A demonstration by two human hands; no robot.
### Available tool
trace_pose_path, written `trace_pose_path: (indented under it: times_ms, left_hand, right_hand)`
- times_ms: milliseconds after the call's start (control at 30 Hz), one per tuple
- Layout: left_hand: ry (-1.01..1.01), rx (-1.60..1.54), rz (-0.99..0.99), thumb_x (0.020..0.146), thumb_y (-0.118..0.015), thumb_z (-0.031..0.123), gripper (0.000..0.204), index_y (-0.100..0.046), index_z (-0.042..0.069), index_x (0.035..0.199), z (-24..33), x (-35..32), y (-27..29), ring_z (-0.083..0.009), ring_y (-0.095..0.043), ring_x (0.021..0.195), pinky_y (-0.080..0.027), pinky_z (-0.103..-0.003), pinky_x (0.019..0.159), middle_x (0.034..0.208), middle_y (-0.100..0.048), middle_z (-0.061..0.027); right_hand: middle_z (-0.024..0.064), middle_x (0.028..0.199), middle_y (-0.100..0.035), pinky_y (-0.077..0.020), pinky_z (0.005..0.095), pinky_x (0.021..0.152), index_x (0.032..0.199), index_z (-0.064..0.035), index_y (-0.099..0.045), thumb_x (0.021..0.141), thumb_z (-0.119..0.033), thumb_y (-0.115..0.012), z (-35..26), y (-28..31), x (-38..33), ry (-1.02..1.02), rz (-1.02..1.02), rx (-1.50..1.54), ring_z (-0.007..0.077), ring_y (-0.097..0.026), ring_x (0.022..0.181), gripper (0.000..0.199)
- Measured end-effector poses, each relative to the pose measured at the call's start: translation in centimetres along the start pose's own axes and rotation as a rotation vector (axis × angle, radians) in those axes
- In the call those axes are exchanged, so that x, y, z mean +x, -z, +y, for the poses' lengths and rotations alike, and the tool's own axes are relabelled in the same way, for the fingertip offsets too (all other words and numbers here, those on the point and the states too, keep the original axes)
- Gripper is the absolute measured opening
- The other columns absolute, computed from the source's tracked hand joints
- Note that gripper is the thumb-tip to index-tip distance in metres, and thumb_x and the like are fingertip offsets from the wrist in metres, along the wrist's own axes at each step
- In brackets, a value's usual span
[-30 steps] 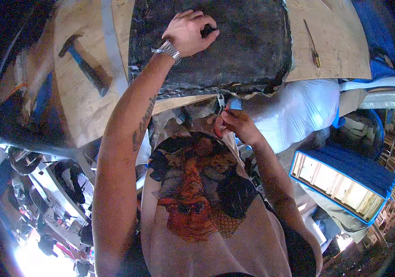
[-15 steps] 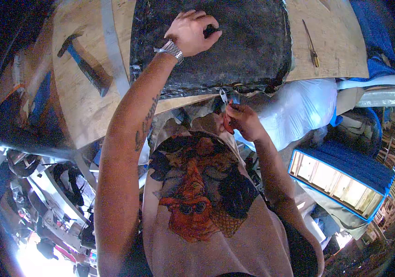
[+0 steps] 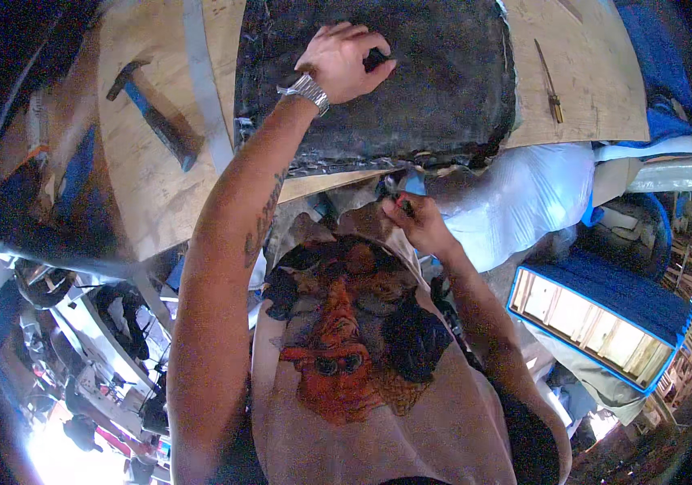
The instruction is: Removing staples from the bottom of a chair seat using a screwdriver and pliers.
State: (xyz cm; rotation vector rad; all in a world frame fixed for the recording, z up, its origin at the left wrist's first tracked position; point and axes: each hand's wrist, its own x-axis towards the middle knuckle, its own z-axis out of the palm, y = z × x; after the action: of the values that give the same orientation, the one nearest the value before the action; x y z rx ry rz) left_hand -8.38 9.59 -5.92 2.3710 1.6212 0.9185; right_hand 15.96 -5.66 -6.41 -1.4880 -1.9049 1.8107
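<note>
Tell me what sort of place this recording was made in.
Probably a cluttered workshop, perhaps for upholstery or repair work. A hammer and a screwdriver lie on a plywood board, and the left hand presses on a dark pad laid there.

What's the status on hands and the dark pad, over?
Left hand pressed flat on dark pad on plywood board. Right hand gripping small tool at pad's near edge. Hammer and screwdriver lie clear.

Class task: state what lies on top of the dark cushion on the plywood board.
The left hand presses on the dark cushion, which lies on the plywood board. What its fingers cover is hidden.
</note>
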Motion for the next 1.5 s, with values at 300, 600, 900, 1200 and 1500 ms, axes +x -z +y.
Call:
trace_pose_path:
  times_ms: [300, 600, 900, 1200, 1500]
  left_hand:
    - [-0.001, 0.027, 0.014, 0.077, -0.065, 0.036, 0.021, -0.064, 0.017, 0.086, 0.2, 0.2, 0.2, -0.0256, -0.061, 0.086, -0.046, -0.041, 0.083, 0.080, -0.062, -0.0055]
    - [-0.004, 0.032, 0.022, 0.076, -0.065, 0.038, 0.022, -0.065, 0.017, 0.085, 0.3, 0.0, -0.2, -0.0249, -0.061, 0.085, -0.047, -0.040, 0.082, 0.081, -0.063, -0.0052]
    - [-0.005, 0.045, 0.025, 0.075, -0.066, 0.039, 0.024, -0.064, 0.018, 0.085, 0.6, 0.3, -0.5, -0.0241, -0.060, 0.088, -0.045, -0.040, 0.084, 0.085, -0.063, -0.0053]
    - [-0.038, 0.156, 0.058, 0.074, -0.067, 0.038, 0.024, -0.063, 0.018, 0.087, 0.6, 0.7, -0.3, -0.0262, -0.059, 0.092, -0.045, -0.041, 0.084, 0.089, -0.063, -0.0053]
    - [-0.020, 0.106, 0.017, 0.075, -0.066, 0.038, 0.024, -0.063, 0.018, 0.088, 0.5, 0.3, -0.1, -0.0265, -0.060, 0.090, -0.045, -0.041, 0.086, 0.087, -0.063, -0.0059]
  right_hand:
    - [0.0057, 0.080, -0.061, -0.0470, 0.0298, 0.069, 0.080, -0.0033, -0.058, 0.091, -0.029, -0.057, -2.6, 0.8, 0.4, -0.237, -0.135, 0.704, 0.0155, -0.058, 0.074, 0.028]
    - [0.0160, 0.075, -0.061, -0.0473, 0.0358, 0.061, 0.087, -0.0026, -0.055, 0.083, -0.028, -0.065, 2.3, -2.3, 2.9, 0.215, 0.513, -0.481, 0.0270, -0.060, 0.065, 0.027]
    - [0.0100, 0.065, -0.060, -0.0427, 0.0331, 0.054, 0.078, -0.0009, -0.059, 0.085, -0.022, -0.063, 2.2, -2.7, 3.6, 0.293, 0.501, -0.107, 0.0185, -0.056, 0.055, 0.023]
    - [0.0045, 0.065, -0.059, -0.0412, 0.0268, 0.055, 0.070, -0.0048, -0.059, 0.088, -0.019, -0.057, 2.6, -1.9, 5.5, 0.176, -0.124, 0.757, 0.0134, -0.053, 0.057, 0.023]
    - [0.0069, 0.074, -0.062, -0.0473, 0.0323, 0.063, 0.093, -0.0005, -0.059, 0.091, -0.027, -0.057, 0.2, -0.4, 0.4, 0.344, 0.207, -0.109, 0.0166, -0.059, 0.066, 0.027]
